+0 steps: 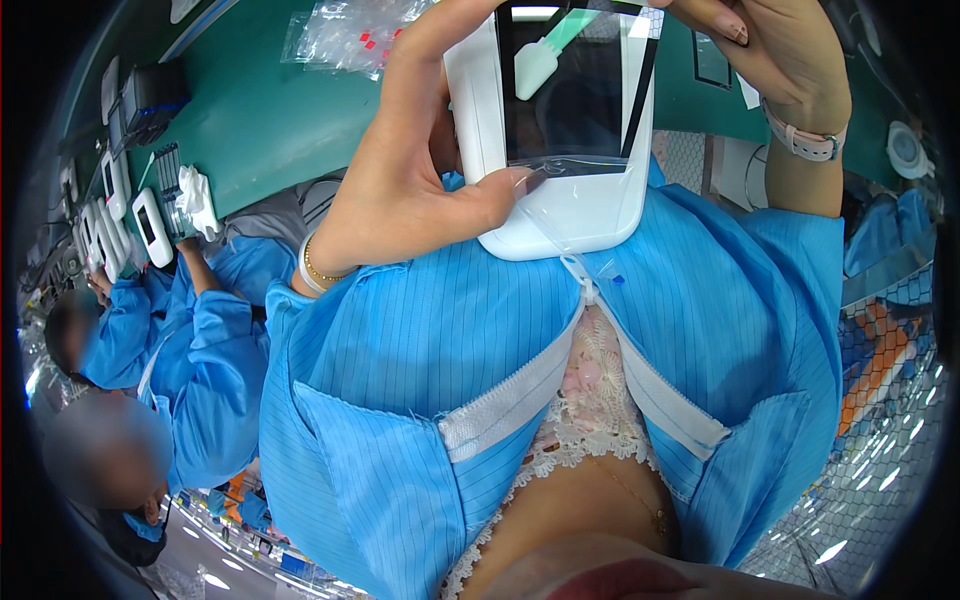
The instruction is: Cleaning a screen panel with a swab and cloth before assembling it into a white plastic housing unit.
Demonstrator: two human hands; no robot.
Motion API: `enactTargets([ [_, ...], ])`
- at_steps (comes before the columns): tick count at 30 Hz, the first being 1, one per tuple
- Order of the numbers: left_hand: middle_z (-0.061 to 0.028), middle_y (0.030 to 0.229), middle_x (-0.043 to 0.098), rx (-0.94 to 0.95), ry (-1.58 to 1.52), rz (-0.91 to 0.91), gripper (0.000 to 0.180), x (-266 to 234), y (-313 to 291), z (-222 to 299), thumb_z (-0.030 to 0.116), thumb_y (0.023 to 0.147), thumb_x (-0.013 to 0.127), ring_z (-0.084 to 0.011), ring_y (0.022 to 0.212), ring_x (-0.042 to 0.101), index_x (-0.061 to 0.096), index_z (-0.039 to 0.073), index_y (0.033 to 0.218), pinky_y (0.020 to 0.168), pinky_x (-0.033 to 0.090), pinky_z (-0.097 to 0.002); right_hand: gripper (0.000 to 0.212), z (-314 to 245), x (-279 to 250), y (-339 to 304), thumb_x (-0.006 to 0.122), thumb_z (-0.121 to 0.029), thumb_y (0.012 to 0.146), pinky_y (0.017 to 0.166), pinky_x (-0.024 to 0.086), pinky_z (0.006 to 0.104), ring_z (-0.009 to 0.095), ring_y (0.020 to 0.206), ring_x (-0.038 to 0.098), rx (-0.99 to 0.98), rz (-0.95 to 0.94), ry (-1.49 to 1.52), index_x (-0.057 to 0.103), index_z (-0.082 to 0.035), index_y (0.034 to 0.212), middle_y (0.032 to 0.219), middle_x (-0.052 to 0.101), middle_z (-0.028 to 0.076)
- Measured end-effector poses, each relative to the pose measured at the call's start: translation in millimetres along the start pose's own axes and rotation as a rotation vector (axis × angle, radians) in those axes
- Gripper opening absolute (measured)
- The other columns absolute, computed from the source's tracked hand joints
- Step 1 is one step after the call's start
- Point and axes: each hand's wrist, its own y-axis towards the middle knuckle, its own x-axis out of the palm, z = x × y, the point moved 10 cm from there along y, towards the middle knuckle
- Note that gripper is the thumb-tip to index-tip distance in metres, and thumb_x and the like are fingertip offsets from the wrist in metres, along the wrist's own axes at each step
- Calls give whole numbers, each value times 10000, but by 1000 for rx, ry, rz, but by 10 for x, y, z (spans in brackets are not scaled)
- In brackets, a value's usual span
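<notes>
A white handheld device point(560, 215) with a dark screen is raised close to my chest, above my blue striped coat. My left hand point(410, 170) grips its left edge, thumb across the lower corner of the screen. My right hand point(770, 50) reaches in from the upper right and holds the device's top right corner. A green-handled swab with a white foam tip point(538, 65) lies against the screen; which fingers hold it is hidden at the top edge. A clear film point(560, 205) hangs loose over the screen's lower part.
A green worktable point(250, 120) runs behind the device, with a clear plastic bag point(345, 35) on it. At the left, co-workers in blue coats point(200, 340) sit by a row of white devices point(150, 225). A white round object point(905, 148) sits at the right.
</notes>
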Motion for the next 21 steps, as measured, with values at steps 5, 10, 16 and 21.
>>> enactTargets([
  [5,-162,1433,273,41,-81,4,971,-14,-26,-46,-106,712,644,-241,1306,381,87,86,1484,1028,344,-330,187,98,32,38,557,-68,927,343,278,154,36,374,393,45,-15,76,631,104,925,711,674,173],
  [10,-161,1435,268,-1,-33,19,973,-6,-32,-20,-101,710,649,-237,1316,368,92,86,1485,1039,328,-327,188,-18,45,6,556,-70,927,345,279,156,38,372,391,-9,11,16,630,103,923,708,673,173],
  [16,-154,1436,268,-37,24,31,973,10,-54,-27,-98,703,654,-222,1317,358,99,78,1484,1046,317,-315,185,120,-14,-21,555,-60,925,345,289,150,40,380,406,60,-17,48,626,110,929,723,676,181],
  [21,-154,1437,266,-71,54,59,978,29,-38,-23,-96,704,657,-224,1316,359,94,73,1485,1048,315,-318,180,136,55,-22,554,-57,926,344,288,147,38,379,403,71,-49,99,628,106,939,729,678,178],
])
